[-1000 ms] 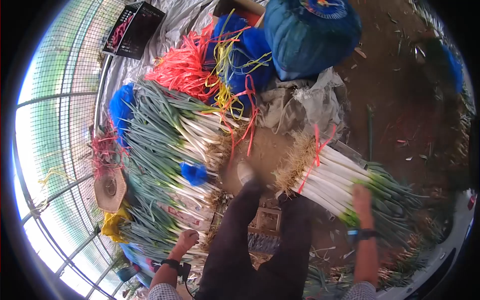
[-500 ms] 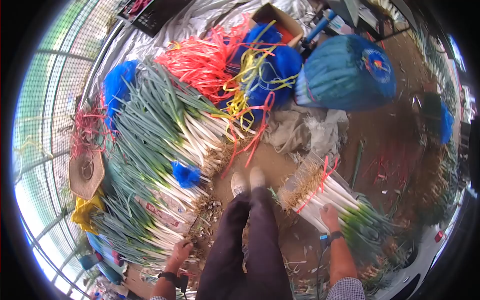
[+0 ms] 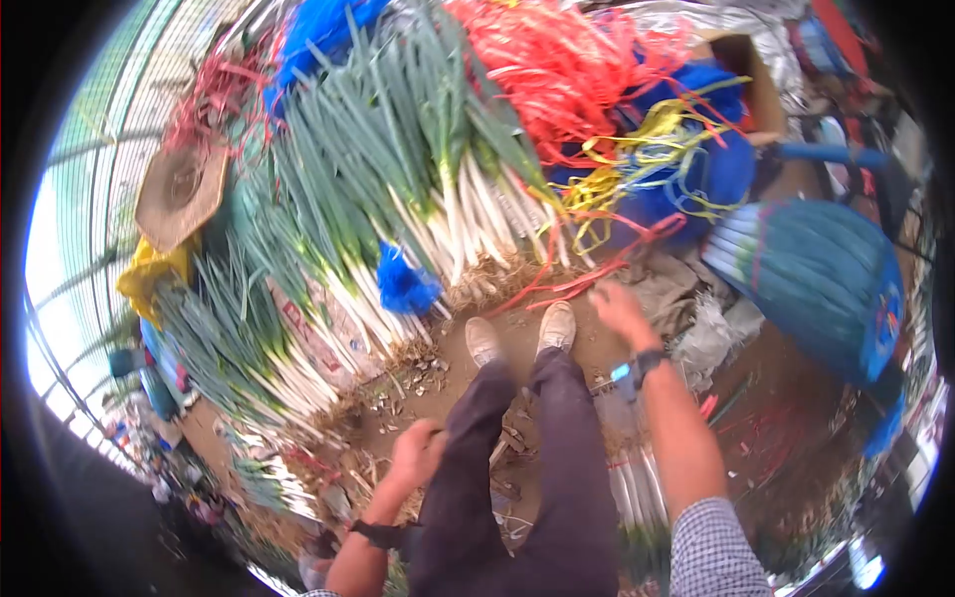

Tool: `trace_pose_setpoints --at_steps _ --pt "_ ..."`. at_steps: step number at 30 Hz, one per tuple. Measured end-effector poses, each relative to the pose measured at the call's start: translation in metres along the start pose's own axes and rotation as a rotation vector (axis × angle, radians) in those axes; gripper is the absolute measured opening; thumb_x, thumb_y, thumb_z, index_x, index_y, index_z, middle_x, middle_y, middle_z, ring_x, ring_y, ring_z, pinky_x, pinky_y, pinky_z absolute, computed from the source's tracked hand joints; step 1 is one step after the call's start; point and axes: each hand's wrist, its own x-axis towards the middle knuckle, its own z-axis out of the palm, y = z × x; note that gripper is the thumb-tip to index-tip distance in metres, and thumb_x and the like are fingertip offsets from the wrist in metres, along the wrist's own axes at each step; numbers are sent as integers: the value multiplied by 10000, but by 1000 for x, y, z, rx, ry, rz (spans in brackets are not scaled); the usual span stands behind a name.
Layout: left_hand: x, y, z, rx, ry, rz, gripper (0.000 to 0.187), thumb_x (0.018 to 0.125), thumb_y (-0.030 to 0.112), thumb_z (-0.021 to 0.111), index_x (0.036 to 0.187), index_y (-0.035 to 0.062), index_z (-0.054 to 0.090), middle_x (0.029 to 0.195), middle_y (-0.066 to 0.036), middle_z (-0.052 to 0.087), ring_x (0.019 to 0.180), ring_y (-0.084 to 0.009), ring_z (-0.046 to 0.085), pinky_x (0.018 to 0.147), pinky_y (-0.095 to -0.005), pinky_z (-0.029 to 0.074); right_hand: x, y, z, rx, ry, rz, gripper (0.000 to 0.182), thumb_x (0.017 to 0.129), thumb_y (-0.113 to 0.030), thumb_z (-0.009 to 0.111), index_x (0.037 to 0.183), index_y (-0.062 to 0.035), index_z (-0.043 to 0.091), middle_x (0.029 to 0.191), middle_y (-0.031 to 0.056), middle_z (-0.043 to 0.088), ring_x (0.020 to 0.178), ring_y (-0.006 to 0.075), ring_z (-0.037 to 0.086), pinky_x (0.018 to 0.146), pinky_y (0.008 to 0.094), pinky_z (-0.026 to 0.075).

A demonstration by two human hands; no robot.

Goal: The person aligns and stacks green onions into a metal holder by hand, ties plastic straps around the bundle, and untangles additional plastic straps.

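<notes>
Beside my left knee, my left hand [image 3: 418,455] hangs with its fingers loosely curled and nothing seen in them. My right hand [image 3: 619,306] reaches forward past my right shoe, fingers stretched out, close to the loose ends of a red plastic strap [image 3: 652,231]. No hold on the strap shows. A large pile of green onions [image 3: 477,214] lies ahead, white stems and roots toward me, more spreading left. A blue net scrap [image 3: 406,284] rests on the stems. Partly hidden below my right forearm is a separate bundle of green onions [image 3: 637,490].
Red strips [image 3: 547,75] and yellow strips [image 3: 657,139] lie heaped behind the onions, near a cardboard box [image 3: 761,90]. A packed blue-green net bundle [image 3: 811,284] stands right, with crumpled sacking [image 3: 686,294] beside it. A straw hat [image 3: 181,194] lies left.
My view has turned left. My right hand has left the bundle of green onions on the right and moved forward toward the red strap. My left hand has come nearer my knee.
</notes>
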Motion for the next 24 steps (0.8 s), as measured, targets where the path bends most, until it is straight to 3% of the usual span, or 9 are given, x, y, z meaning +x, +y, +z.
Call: trace_pose_setpoints --at_steps 1,2,9,12,14,17,20,23,24 --pt "18 19 17 -114 23 127 189 916 172 642 997 2 668 952 -201 669 921 -379 658 825 -412 526 53 4 2 -83 -108 -59 385 871 -332 622 1137 -65 700 1109 249 682 1031 420 652 883 498 526" --pt "36 35 36 -229 51 253 189 918 163 643 1030 13 667 981 -189 673 945 -381 656 843 -409 527 81 -15 -5 -150 42 -148 372 869 -317 623 1119 -54 705 1085 251 684 1006 422 658 851 504 533" --pt "145 59 139 -238 -51 458 226 892 141 670 1061 9 599 964 -171 615 967 -378 610 856 -465 487 275 -8 38 -388 187 -593 339 933 -294 571 1130 -33 661 1042 241 686 1022 430 634 864 520 497" --pt "160 38 138 14 -166 293 240 874 145 682 1055 11 600 963 -170 618 964 -383 603 851 -450 481 229 42 43 -770 -128 -327 282 944 -300 576 995 -29 638 978 190 690 959 389 649 875 513 471" --pt "159 30 135 -72 -47 343 295 880 161 684 1120 6 611 1009 -194 637 963 -396 613 853 -472 484 171 120 38 -997 -208 -332 216 913 -250 589 964 -46 638 940 214 670 923 406 639 855 519 476" --pt "155 37 125 -295 -158 202 344 910 180 666 1196 -2 605 1089 -212 640 1044 -407 608 902 -480 483 81 194 20 -1039 -185 -431 245 845 -228 667 1009 -46 660 990 200 665 950 407 615 908 497 473" --pt "158 43 127 -206 -223 240 351 922 185 655 1219 5 607 1121 -214 640 1080 -408 603 928 -476 482 40 154 0 -665 -181 -286 264 818 -186 695 1031 -31 679 994 209 686 997 402 634 917 476 484" --pt "160 50 124 -140 -273 277 337 922 182 651 1215 19 619 1142 -215 640 1075 -413 607 924 -481 488 31 11 -31 -513 -153 -11 254 844 -86 666 1094 -51 682 967 141 689 1024 342 630 948 422 446" --pt "163 53 121 -154 -272 282 337 921 183 651 1215 19 618 1142 -216 640 1074 -414 607 923 -480 488 34 -24 -36 -568 45 -211 238 842 -69 669 1079 -47 677 969 133 684 1021 332 621 944 425 441"
